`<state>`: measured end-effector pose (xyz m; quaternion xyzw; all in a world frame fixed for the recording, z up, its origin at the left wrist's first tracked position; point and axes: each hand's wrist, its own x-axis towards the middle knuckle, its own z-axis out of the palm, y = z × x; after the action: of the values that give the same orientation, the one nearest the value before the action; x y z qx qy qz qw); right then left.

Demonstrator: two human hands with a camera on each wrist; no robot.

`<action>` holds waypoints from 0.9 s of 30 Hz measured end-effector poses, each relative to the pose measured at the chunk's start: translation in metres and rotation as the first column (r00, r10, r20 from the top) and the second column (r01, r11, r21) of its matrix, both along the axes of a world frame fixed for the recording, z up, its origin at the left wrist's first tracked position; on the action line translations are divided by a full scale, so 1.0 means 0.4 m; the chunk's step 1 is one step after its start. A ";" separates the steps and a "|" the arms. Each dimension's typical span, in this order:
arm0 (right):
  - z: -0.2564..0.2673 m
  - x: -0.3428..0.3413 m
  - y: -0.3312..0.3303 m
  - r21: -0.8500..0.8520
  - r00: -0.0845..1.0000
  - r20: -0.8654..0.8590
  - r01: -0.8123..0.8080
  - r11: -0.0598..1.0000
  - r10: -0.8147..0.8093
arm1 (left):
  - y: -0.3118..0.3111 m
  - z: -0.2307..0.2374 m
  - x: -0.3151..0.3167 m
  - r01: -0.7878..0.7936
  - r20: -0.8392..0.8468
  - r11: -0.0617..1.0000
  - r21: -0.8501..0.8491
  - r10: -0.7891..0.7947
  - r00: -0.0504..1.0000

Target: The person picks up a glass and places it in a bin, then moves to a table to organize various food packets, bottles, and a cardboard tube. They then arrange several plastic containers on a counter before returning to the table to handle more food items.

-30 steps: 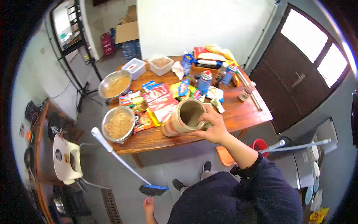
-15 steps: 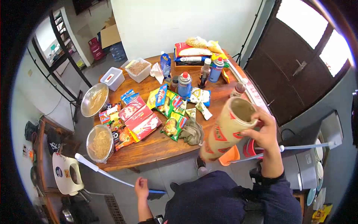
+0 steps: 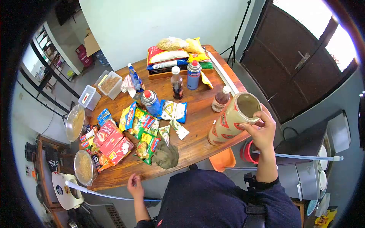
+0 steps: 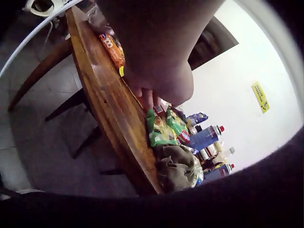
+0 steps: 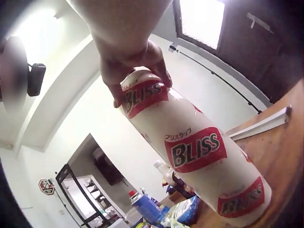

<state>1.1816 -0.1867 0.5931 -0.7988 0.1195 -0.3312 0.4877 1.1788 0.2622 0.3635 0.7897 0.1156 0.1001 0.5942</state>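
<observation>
My right hand (image 3: 262, 127) pinches the upper rim of a large cling wrap roll (image 3: 230, 123), its fingers over the edge of the hollow core. The roll leans at the table's right front, its lower end at the wood; red BLISS labels show on it in the right wrist view. A sauce bottle (image 3: 221, 98) with a white cap stands just behind the roll. My left hand (image 3: 135, 186) hangs by the table's front edge, fingers loosely curled and holding nothing. Nearest it are a crumpled olive cloth (image 3: 165, 155) and a green noodle packet (image 3: 146, 148).
On the wooden table (image 3: 197, 144) lie red boxes (image 3: 113, 142), snack packets and two covered bowls (image 3: 84, 167) at the left. Blue gas canisters (image 3: 193, 75) and a dark bottle (image 3: 177, 83) stand further back. A white bar (image 3: 223, 72) runs along the right edge.
My right hand has carried the cling wrap roll rightward from the table's front middle, lowering its end to the right front. The view has turned right; my left hand has risen toward the table edge.
</observation>
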 end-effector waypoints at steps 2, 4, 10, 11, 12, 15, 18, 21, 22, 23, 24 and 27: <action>-0.014 0.009 -0.016 -0.183 1.000 0.002 0.031 0.983 -0.031 | -0.009 0.008 0.007 -0.005 -0.007 1.000 0.016 0.005 1.000; -0.027 0.012 -0.010 -0.243 0.999 0.012 0.037 0.969 -0.035 | -0.015 0.007 0.014 -0.007 0.011 1.000 0.006 0.007 1.000; -0.037 0.014 0.021 -0.444 0.989 0.144 0.088 0.891 -0.026 | -0.043 0.063 0.065 -0.009 0.057 0.999 -0.046 0.012 0.998; -0.038 0.017 0.027 -0.459 0.985 0.168 0.116 0.881 -0.042 | -0.047 0.075 0.070 -0.001 0.059 1.000 0.004 0.001 0.998; -0.052 0.017 0.022 -0.454 0.984 0.176 0.102 0.885 -0.023 | -0.048 0.087 0.072 0.003 0.059 0.998 0.055 -0.006 0.998; -0.067 0.033 0.030 -0.386 0.974 0.222 0.059 0.921 0.031 | -0.045 0.114 0.082 0.011 0.059 0.994 0.107 -0.017 0.998; -0.088 0.048 0.042 -0.327 0.956 0.293 0.084 0.941 0.017 | -0.031 0.153 0.097 0.016 0.132 0.975 0.223 -0.047 0.990; -0.085 0.035 0.062 -0.413 0.937 0.328 0.257 0.874 -0.120 | -0.005 0.195 0.129 0.021 0.154 0.968 0.251 -0.061 0.986; -0.077 0.022 0.064 -0.485 0.886 0.396 0.424 0.765 -0.240 | 0.014 0.201 0.140 0.026 0.161 0.965 0.260 -0.070 0.984; -0.063 0.012 0.076 -0.491 0.820 0.486 0.541 0.683 -0.301 | 0.031 0.209 0.158 0.033 0.173 0.963 0.267 -0.081 0.982; -0.033 0.007 0.110 -0.537 0.748 0.539 0.660 0.525 -0.387 | 0.045 0.221 0.173 0.012 0.183 0.968 0.252 -0.060 0.981; 0.004 0.016 0.186 -0.553 0.778 0.627 0.488 0.675 -0.049 | 0.104 0.253 0.229 0.035 0.244 0.970 0.240 -0.095 0.965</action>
<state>1.1881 -0.1121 0.5946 -0.7571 -0.0398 -0.6428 0.1092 1.2706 0.3040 0.4648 0.8381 0.0002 0.1935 0.5101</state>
